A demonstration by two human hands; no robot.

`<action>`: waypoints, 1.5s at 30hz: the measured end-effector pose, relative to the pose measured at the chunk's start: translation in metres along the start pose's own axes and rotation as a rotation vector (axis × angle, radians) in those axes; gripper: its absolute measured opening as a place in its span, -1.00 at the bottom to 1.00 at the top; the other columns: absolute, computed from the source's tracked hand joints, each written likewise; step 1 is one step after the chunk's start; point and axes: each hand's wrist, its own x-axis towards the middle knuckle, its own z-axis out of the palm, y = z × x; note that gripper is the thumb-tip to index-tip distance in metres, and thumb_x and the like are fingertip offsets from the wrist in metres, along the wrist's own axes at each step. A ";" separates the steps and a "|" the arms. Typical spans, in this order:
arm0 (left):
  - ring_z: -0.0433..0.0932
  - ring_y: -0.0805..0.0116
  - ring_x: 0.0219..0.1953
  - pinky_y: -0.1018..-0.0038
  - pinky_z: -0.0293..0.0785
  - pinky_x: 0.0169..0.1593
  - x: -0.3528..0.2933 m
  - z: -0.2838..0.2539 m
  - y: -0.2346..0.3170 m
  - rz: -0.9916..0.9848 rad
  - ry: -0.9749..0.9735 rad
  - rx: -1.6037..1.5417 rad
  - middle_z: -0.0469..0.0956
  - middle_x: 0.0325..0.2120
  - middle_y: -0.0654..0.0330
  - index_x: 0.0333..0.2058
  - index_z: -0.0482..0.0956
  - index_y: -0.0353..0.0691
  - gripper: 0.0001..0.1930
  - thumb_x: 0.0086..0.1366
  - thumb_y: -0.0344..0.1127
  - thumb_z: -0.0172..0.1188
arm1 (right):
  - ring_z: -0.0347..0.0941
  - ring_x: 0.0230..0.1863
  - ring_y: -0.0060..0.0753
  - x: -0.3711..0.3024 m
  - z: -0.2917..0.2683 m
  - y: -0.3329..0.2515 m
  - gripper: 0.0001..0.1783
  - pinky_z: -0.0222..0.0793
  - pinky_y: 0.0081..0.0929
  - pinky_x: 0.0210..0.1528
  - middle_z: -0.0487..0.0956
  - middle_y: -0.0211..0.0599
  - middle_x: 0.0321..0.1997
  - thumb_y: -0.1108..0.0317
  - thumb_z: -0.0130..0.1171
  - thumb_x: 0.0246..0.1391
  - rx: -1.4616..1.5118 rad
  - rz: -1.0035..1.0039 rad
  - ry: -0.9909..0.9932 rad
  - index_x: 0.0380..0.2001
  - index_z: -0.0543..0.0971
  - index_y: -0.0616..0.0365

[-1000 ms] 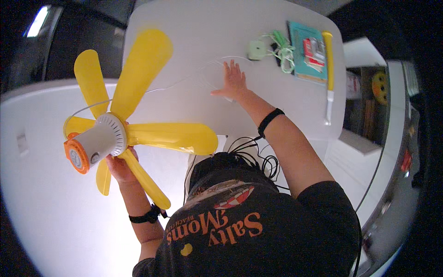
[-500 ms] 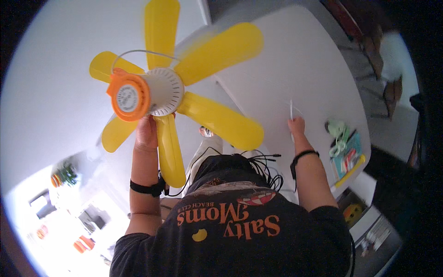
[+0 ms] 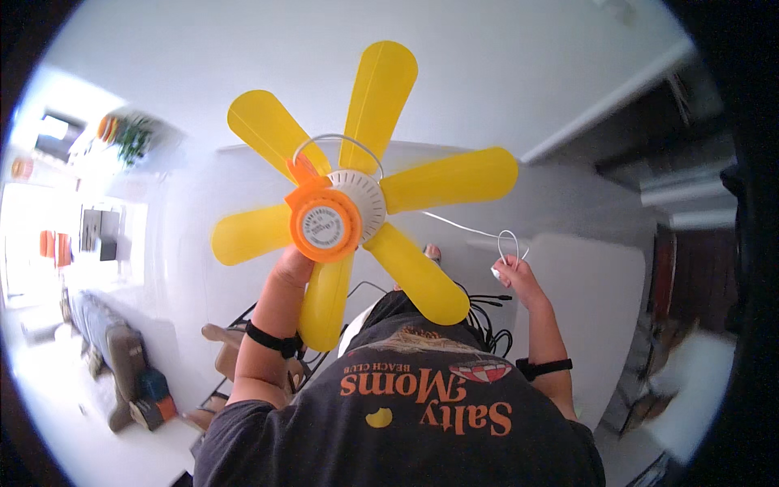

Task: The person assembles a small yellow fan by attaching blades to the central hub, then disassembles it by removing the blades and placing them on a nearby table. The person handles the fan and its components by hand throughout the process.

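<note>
A small hanging fan (image 3: pixel 369 203) with several yellow blades, a white vented motor housing and an orange cap is held up in front of me. My left hand (image 3: pixel 294 266) grips it from below, its fingers mostly hidden behind the cap and a blade. A thin white cord (image 3: pixel 464 227) stretches from behind the fan to my right hand (image 3: pixel 519 277), which is closed around it. One loop of the cord stands up above those fingers, and a small white end pokes out beside the thumb; whether it is a plug I cannot tell.
A pale table (image 3: pixel 588 284) lies to the right, beyond my right hand. Black cables (image 3: pixel 491 325) hang at my waist. Off to the left are a grey couch (image 3: pixel 105 341) and a green plant (image 3: pixel 136 142).
The view has turned. In it, the fan sits lower and further right, and my right hand is no longer over the tabletop. The cord now shows a loop at that hand.
</note>
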 end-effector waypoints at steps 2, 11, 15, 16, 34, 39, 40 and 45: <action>0.62 0.26 -0.17 0.31 0.63 -0.15 -0.010 -0.001 -0.009 0.072 0.078 0.000 0.59 -0.08 0.14 0.10 0.46 -0.18 -0.50 0.37 0.06 0.14 | 0.23 -0.57 -0.74 0.035 0.004 -0.035 -0.76 0.32 -0.57 -0.32 0.40 -0.60 -0.55 0.21 0.21 0.20 -0.052 0.016 -0.094 -0.49 0.45 0.01; 0.61 0.29 -0.15 0.34 0.61 -0.13 -0.097 0.068 -0.067 0.472 0.519 0.016 0.59 -0.09 0.16 0.10 0.46 -0.19 -0.55 0.39 -0.01 0.13 | 0.45 -0.44 -0.59 0.117 0.009 -0.102 -0.58 0.50 -0.33 0.03 0.48 -0.44 -0.55 0.06 0.08 0.33 -0.243 -0.063 -0.771 -0.55 0.48 0.09; 0.60 0.31 -0.14 0.35 0.60 -0.12 -0.144 0.111 -0.115 0.643 0.679 -0.020 0.58 -0.09 0.17 0.09 0.47 -0.19 -0.57 0.40 -0.03 0.13 | 0.49 -0.39 -0.53 0.105 0.028 -0.120 -0.62 0.44 -0.49 -0.18 0.58 -0.32 -0.40 0.10 0.12 0.30 -0.229 -0.088 -1.005 -0.48 0.55 0.16; 0.60 0.31 -0.14 0.35 0.60 -0.12 -0.158 0.120 -0.127 0.688 0.718 -0.029 0.58 -0.09 0.17 0.09 0.47 -0.19 -0.57 0.40 -0.04 0.13 | 0.50 -0.38 -0.51 0.097 0.037 -0.125 -0.63 0.43 -0.52 -0.21 0.60 -0.29 -0.37 0.12 0.12 0.30 -0.183 -0.125 -1.138 -0.48 0.56 0.17; 0.57 0.40 -0.10 0.43 0.54 -0.07 -0.395 -0.005 -0.136 0.986 0.894 -0.082 0.56 -0.10 0.22 0.08 0.48 -0.21 -0.67 0.45 -0.18 0.08 | 0.55 -0.25 -0.36 0.027 0.348 -0.095 -0.49 0.50 -0.37 -0.14 0.66 0.01 -0.11 0.15 0.08 0.31 -0.134 -0.201 -1.329 -0.75 0.43 0.07; 0.54 0.42 -0.06 0.44 0.51 -0.03 -0.426 -0.081 -0.057 1.018 0.914 0.090 0.54 -0.05 0.24 0.13 0.44 -0.22 -0.63 0.47 -0.15 0.04 | 0.62 -0.19 -0.29 0.065 0.448 -0.103 -0.47 0.56 -0.38 -0.12 0.65 0.05 -0.17 0.18 0.07 0.30 -0.183 -0.266 -1.370 -0.79 0.41 0.08; 0.54 0.41 -0.06 0.44 0.51 -0.02 -0.432 -0.096 -0.039 1.023 0.924 0.107 0.54 -0.04 0.23 0.13 0.44 -0.21 -0.63 0.47 -0.14 0.05 | 0.61 -0.21 -0.31 0.074 0.471 -0.111 -0.47 0.55 -0.40 -0.12 0.66 0.06 -0.17 0.20 0.06 0.29 -0.189 -0.266 -1.362 -0.79 0.41 0.08; 0.54 0.38 -0.04 0.41 0.51 -0.01 -0.487 -0.153 0.030 1.057 1.117 0.040 0.53 -0.01 0.22 0.15 0.42 -0.20 -0.58 0.45 -0.09 0.07 | 0.57 -0.24 -0.54 0.108 0.629 -0.140 -0.63 0.44 -0.60 -0.26 0.70 -0.22 -0.24 0.20 0.06 0.28 -0.352 -0.339 -1.382 -0.46 0.70 0.20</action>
